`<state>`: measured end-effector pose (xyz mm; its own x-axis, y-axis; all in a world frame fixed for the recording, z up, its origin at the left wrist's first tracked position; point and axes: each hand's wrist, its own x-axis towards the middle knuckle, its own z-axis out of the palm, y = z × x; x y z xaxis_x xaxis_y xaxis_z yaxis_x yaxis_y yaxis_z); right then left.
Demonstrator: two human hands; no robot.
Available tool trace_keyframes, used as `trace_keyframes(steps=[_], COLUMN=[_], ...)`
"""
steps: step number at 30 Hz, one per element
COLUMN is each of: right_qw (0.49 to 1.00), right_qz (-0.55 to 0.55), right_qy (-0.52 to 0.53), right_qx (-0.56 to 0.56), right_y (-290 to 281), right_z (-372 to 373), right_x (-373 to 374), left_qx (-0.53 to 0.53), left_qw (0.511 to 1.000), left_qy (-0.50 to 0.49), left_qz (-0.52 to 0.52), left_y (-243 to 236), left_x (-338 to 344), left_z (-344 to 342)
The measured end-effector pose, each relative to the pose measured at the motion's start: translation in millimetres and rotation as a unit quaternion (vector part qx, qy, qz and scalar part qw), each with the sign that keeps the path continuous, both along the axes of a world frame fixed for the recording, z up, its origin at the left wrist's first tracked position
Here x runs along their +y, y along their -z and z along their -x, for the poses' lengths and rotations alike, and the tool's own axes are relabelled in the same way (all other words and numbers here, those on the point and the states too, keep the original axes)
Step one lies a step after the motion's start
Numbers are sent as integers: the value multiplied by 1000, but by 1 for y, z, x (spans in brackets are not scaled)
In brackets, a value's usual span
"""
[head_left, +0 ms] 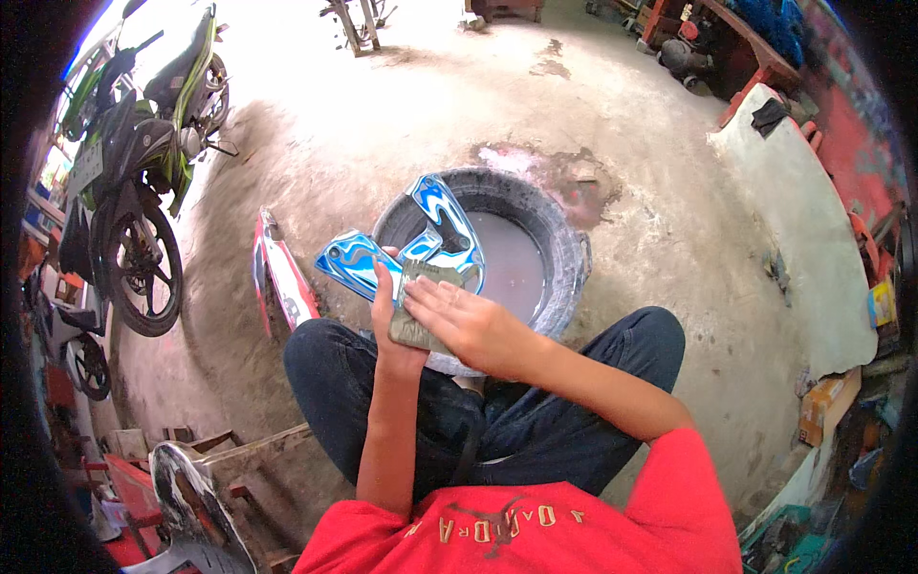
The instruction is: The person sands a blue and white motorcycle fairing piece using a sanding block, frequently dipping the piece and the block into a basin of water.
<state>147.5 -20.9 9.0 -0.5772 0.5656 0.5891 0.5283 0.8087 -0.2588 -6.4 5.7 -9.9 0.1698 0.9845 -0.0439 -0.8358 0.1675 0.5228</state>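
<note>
A glossy blue-and-white plastic motorcycle panel (pixel 454 220) with two arms is propped over the near left rim of a dark round tub (pixel 562 239) of cloudy grey water. My left hand (pixel 387 311) grips its near end from the left, thumb up, most fingers hidden. Over that end and my left palm lies a grey-green sheet (pixel 418 330) that looks like sandpaper. My right hand (pixel 478 325) presses on this sheet, its fingers together and fairly flat. The tub stands between my bent knees.
A red-and-white panel (pixel 284 277) rests on the concrete floor (pixel 382 124) left of the tub. Motorcycles (pixel 143 210) stand at the far left. At lower left is a wooden bench (pixel 268 464); a cardboard box (pixel 828 404) and a pale sheet (pixel 803 220) are at right.
</note>
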Motion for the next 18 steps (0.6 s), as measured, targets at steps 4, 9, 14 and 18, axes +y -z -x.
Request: trace_keyframes(steps=[4, 9, 14, 18], right_qw=[987, 999, 993, 1000], right_qz=[33, -25, 20, -8], right_qy=[146, 32, 112, 12], right_qx=[61, 7, 18, 1], right_y=[19, 14, 14, 17], right_z=[-49, -12, -38, -8], right_x=[56, 13, 37, 5], left_qx=[-6, -20, 6, 9], left_qw=[1000, 999, 999, 1000], left_qy=[-16, 35, -29, -22], left_qz=[13, -31, 13, -4], left_y=[-7, 8, 2, 1], left_x=[0, 3, 1, 3], left_z=[-14, 1, -13, -11])
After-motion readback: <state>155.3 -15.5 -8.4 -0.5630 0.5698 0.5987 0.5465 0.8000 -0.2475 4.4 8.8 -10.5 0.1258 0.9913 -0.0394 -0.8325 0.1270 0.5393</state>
